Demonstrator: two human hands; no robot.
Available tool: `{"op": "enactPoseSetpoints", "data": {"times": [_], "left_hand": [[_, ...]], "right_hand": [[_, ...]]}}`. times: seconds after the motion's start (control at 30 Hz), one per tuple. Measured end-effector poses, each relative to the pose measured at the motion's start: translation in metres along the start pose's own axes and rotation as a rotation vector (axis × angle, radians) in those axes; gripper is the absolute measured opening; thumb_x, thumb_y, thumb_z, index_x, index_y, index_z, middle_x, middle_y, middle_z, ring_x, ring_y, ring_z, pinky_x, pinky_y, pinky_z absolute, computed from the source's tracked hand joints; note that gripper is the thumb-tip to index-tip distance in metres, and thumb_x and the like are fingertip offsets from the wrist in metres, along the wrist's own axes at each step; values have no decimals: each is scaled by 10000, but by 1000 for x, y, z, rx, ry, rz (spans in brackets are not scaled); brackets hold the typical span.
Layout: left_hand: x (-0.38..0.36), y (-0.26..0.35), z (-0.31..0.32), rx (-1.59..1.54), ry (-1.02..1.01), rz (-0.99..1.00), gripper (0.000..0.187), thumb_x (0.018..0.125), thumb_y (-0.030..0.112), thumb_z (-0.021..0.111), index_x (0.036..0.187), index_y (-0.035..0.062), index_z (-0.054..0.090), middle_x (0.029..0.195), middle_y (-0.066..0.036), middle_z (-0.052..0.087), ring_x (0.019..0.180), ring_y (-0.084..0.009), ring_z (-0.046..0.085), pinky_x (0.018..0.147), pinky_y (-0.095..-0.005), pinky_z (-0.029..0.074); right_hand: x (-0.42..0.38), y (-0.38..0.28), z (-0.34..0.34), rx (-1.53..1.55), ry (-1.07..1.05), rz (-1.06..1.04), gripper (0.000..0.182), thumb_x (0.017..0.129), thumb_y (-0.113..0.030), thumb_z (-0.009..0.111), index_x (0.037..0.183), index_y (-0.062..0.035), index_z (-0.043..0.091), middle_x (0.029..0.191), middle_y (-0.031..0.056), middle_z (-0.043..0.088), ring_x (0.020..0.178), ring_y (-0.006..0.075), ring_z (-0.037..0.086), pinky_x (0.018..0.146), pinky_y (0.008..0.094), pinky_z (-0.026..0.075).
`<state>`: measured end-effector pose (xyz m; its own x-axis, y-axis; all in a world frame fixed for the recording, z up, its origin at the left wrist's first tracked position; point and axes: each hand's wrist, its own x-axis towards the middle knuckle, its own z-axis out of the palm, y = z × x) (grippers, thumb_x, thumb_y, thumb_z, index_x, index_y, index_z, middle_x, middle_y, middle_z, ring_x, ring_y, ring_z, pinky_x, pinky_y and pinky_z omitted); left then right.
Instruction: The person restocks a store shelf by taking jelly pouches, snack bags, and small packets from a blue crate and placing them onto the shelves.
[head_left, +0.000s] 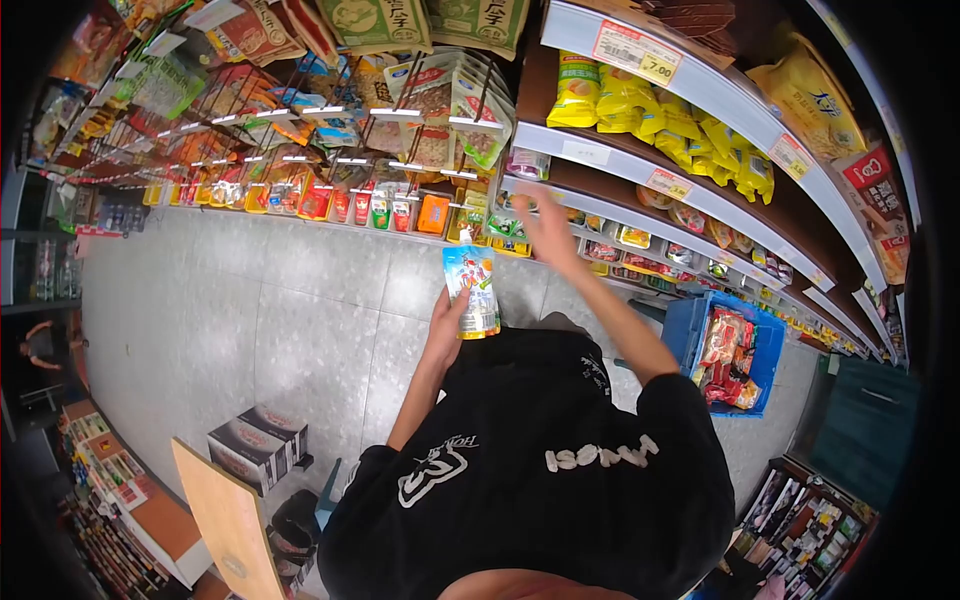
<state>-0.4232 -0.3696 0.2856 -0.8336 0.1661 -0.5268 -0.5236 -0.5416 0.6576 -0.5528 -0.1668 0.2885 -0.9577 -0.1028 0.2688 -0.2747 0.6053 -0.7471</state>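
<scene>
A fisheye view looks straight down a person's black printed sweatshirt (530,470) to a grey tiled shop floor (290,300), with stocked shelves curving across the top and right.

Nearest, the left hand (447,335) is closed around the lower part of a pouch (472,290), gripping it from the left side and holding it upright in front of the body, above the floor and just short of the shelves. The pouch is a slim stand-up drink or jelly pack with a small white cap, printed in pale blue, with orange and green patches and a yellow band along the bottom.

Farther out, the right hand (543,222) is stretched toward the low shelf (640,215) with fingers spread and empty; motion blur hides whether it touches anything.

This looks like shelf stocking or picking. The next move probably calls for the free hand to part or steady the packs on that shelf so the pouch can go in upright.

To the right sits a blue crate (690,330) of red packets. Beyond hang rows of snack bags (440,100) and yellow packs (690,125).
</scene>
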Motion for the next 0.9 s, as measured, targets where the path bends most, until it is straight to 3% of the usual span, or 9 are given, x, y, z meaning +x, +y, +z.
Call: {"op": "enactPoseSetpoints", "data": {"times": [0.03, 0.1, 0.2, 0.43, 0.53, 0.7, 0.77, 0.87, 0.9], "left_hand": [[3, 1, 4, 1, -7, -3, 404, 953, 190, 485, 1303, 10, 395, 1204, -94, 532, 1064, -156, 532, 903, -306, 435], [11, 2, 13, 21, -17, 43, 348, 944, 197, 502, 1229, -1, 473, 1115, -85, 585, 988, -160, 581, 875, -319, 461], [20, -6, 32, 64, -8, 66, 322, 938, 197, 516, 1188, -5, 513, 1079, -84, 603, 947, -139, 588, 839, -294, 467], [60, -8, 70, 552, -178, 135, 340, 942, 206, 508, 1207, -6, 509, 1107, -98, 598, 994, -165, 572, 838, -299, 456], [81, -2, 79, 909, -161, 608, 426, 910, 227, 532, 1259, -3, 448, 1289, -202, 450, 1223, -338, 395, 996, -391, 331], [110, 31, 119, 1361, -164, 1000, 473, 851, 208, 578, 1262, 17, 442, 1298, -176, 429, 1255, -371, 344, 1017, -438, 296], [126, 39, 130, 1492, -147, 1072, 495, 830, 204, 595, 1263, 22, 440, 1298, -165, 423, 1261, -372, 333, 1015, -455, 296], [152, 39, 133, 1627, -112, 1100, 511, 799, 196, 615, 1250, 27, 446, 1289, -159, 430, 1277, -376, 324, 1014, -473, 291], [158, 38, 130, 1632, -123, 1109, 511, 799, 196, 615, 1250, 27, 446, 1289, -159, 430, 1277, -376, 324, 1014, -473, 291]], "right_hand": [[-28, -15, 1, 137, -73, -34, 441, 867, -272, 600, 1224, -48, 471, 1027, 192, 600, 881, 314, 601, 781, 394, 474], [-71, -50, -6, 349, -235, 209, 406, 870, -259, 607, 1184, -30, 489, 983, 179, 609, 823, 238, 622, 678, 335, 492], [-106, -43, 1, 436, -205, 422, 339, 879, -249, 603, 1114, -14, 534, 905, 153, 626, 738, 182, 625, 621, 308, 489], [-100, -9, -24, 597, 85, 517, 246, 874, -200, 613, 976, 20, 574, 746, 106, 628, 663, 119, 595, 594, 284, 460], [-58, 14, -60, 178, 166, 452, 294, 882, -264, 589, 986, 11, 574, 762, 154, 628, 630, 172, 610, 585, 340, 463], [29, 108, -72, -198, 159, 424, 312, 873, -316, 555, 977, -27, 607, 834, 170, 630, 698, 317, 588, 653, 398, 453], [48, 164, -48, -488, 213, 110, 343, 834, -305, 561, 1043, -38, 609, 1023, 183, 624, 974, 349, 579, 840, 436, 441], [71, 139, -52, -464, -67, 340, 341, 824, -279, 545, 1087, -69, 603, 1118, 171, 594, 1099, 334, 518, 933, 428, 401], [72, 151, -39, -504, 38, 312, 357, 828, -291, 537, 1119, -94, 591, 1130, 167, 591, 1114, 336, 511, 935, 427, 403]]}}
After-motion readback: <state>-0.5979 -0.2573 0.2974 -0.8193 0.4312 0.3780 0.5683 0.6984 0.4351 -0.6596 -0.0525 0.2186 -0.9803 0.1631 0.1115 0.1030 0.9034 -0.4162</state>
